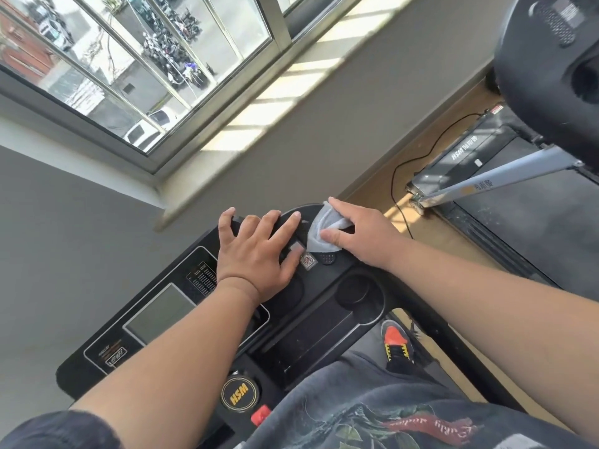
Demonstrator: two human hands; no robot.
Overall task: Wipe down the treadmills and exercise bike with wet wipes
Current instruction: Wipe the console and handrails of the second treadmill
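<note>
The black treadmill console (pixel 311 322) fills the lower middle, with a grey display (pixel 158 312) on its left. My left hand (pixel 256 254) rests flat on the console's top, fingers spread, holding nothing. My right hand (pixel 366 234) grips a white wet wipe (pixel 321 228) between thumb and forefinger and presses it against the console's far right corner, just above a QR sticker (pixel 308 261). The far fingers of my right hand are hidden behind the hand. A second treadmill (pixel 518 202) stands to the right.
A round HSM knob (pixel 240 393) and a red safety key (pixel 261 414) sit at the console's near edge. Cup wells (pixel 355 291) lie below my right wrist. A black cable (pixel 393 179) runs on the wooden floor. A window sill (pixel 259 118) and grey wall are ahead.
</note>
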